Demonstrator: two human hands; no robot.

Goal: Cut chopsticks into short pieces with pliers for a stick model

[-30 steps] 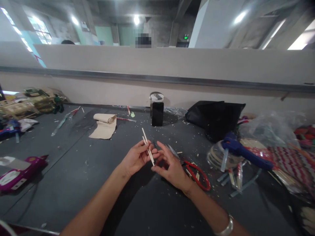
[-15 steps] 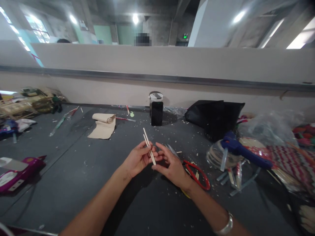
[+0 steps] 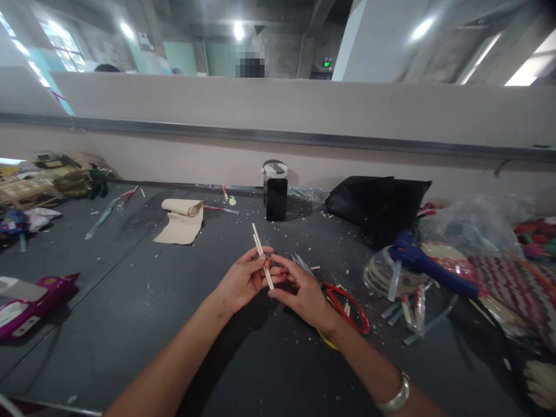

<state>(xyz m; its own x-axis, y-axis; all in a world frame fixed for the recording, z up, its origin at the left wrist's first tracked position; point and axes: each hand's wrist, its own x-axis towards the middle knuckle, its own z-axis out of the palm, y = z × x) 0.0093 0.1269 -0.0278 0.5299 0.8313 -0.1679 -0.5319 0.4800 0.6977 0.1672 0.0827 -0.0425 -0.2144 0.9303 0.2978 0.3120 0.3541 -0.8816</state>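
Note:
Two thin wooden sticks lie nearly side by side, pinched between the thumb and fingers of my left hand. Their upper ends stick out past the fingers, one a little higher than the other. My right hand is at the lower end of the sticks, thumb tip beside them, fingers bent and close to the left fingertips. Whether it grips the sticks is hard to see. Scissors with red handles lie partly under my right hand.
A phone leans on a white container. Rolled beige cloth lies behind on the left. A blue glue gun, tape rolls and glue sticks lie right. A magenta tool lies left, a black bag back right.
The fingers of my right hand have moved slightly left, closer to the sticks and the left fingertips. The left hand keeps its hold, and the two sticks sit a little closer together.

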